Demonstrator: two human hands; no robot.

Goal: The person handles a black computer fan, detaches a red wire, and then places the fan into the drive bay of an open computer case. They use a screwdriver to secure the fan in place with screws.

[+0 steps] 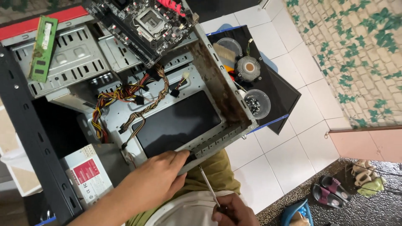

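Where side panel lies (289,98), screws (253,104) in clear tub (265,97).

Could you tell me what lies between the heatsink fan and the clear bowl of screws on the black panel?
Nothing: in the head view, bare black panel separates the heatsink fan from the bowl of screws.

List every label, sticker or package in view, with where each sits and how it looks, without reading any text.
Red and white rectangular sticker: on the grey metal power supply box at lower left, beside the left hand.
White rectangular sticker: on the green memory stick lying on the grey drive cage, upper left.
No screens, signs or packages are visible.
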